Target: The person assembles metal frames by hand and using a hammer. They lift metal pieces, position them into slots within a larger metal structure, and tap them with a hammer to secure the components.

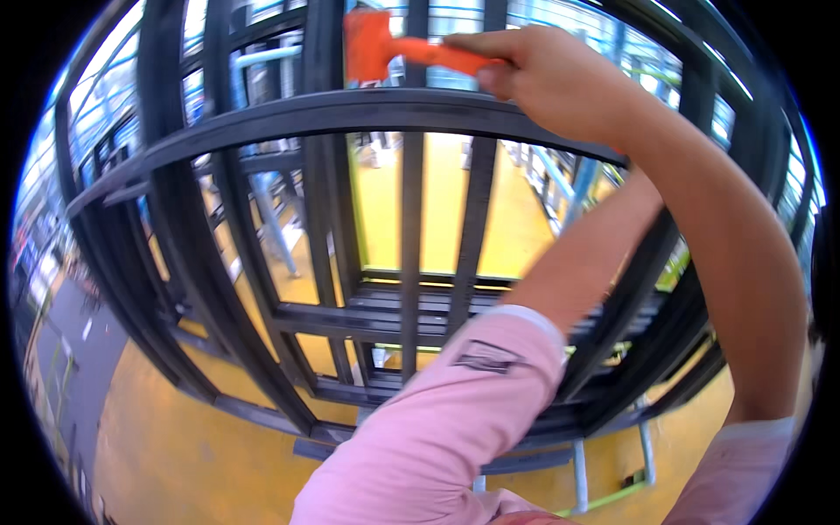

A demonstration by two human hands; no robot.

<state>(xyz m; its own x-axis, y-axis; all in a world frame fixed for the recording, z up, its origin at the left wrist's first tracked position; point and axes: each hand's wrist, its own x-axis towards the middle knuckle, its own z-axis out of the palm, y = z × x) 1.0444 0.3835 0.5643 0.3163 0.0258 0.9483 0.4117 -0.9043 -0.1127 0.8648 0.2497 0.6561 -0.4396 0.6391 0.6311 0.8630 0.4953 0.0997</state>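
My right hand (pixel 556 79) is closed around the handle of an orange mallet (pixel 367 48), at the top of the view. The mallet's head points left, above a dark horizontal bar (pixel 385 109) of a large black metal frame (pixel 411 236); I cannot tell whether it touches the frame. My left arm, in a pink sleeve (pixel 437 411), reaches up and right across the frame and passes behind my right forearm. My left hand is hidden there, so what it touches does not show.
Black upright bars (pixel 201 245) stand close in front of me on both sides, with crossbars low down. Pale blue pipe legs (pixel 579 472) with a green rail are below right. A yellow floor (pixel 192 455) spreads beneath, with a grey strip (pixel 74 367) at left.
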